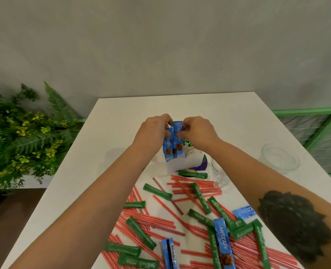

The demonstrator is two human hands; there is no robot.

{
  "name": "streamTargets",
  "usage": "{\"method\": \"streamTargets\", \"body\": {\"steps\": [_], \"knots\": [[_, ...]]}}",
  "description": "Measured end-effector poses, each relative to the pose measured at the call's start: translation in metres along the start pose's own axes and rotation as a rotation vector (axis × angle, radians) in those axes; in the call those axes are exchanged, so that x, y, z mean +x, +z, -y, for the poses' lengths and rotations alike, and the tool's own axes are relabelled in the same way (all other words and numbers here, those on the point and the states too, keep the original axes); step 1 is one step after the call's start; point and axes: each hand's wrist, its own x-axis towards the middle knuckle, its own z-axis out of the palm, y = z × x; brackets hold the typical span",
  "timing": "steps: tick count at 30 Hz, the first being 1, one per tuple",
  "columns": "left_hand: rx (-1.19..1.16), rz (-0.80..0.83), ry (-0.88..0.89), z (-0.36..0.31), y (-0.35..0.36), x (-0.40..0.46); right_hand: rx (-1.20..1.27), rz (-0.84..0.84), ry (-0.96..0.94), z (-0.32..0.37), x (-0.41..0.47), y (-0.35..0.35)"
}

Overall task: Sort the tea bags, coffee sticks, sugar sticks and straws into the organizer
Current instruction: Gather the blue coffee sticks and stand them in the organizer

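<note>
While both hands, left (pixel 154 131) and right (pixel 196 133), pinch blue Nescafé coffee sticks (pixel 173 144), these stand upright in the clear organizer (pixel 182 162). Three more coffee sticks (pixel 223 245) lie among red-striped straws (pixel 153 224) and green sugar sticks (pixel 140 232).

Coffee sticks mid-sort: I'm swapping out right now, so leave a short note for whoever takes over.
Left hand and right hand: both pinch the tops of a bunch of blue coffee sticks, held upright over the clear organizer at mid-table.
Done: some green packets seem to stand in it behind the hands; hard to tell.
Left: blue sticks, green sugar sticks and red striped straws lie scattered on the white table. A glass bowl sits at right.
</note>
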Motion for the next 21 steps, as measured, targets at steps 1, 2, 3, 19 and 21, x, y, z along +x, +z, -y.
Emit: {"method": "streamTargets", "body": {"steps": [1,2,3,19,21], "knots": [[-0.006,-0.001,-0.006,0.002,0.001,0.001,0.005,0.004,-0.003,0.001,0.001,0.002],[-0.012,-0.005,-0.014,0.003,0.001,0.001,0.007,0.006,-0.008,0.001,0.002,0.003],[-0.016,-0.009,-0.022,0.005,0.002,0.002,0.011,0.007,-0.011,0.002,0.003,0.004],[0.019,0.033,-0.057,0.01,0.01,0.001,-0.248,0.116,0.028,-0.008,0.008,0.026],[0.035,0.05,-0.058,0.01,0.013,0.0,-0.356,0.086,0.014,-0.009,0.007,0.031]]}}
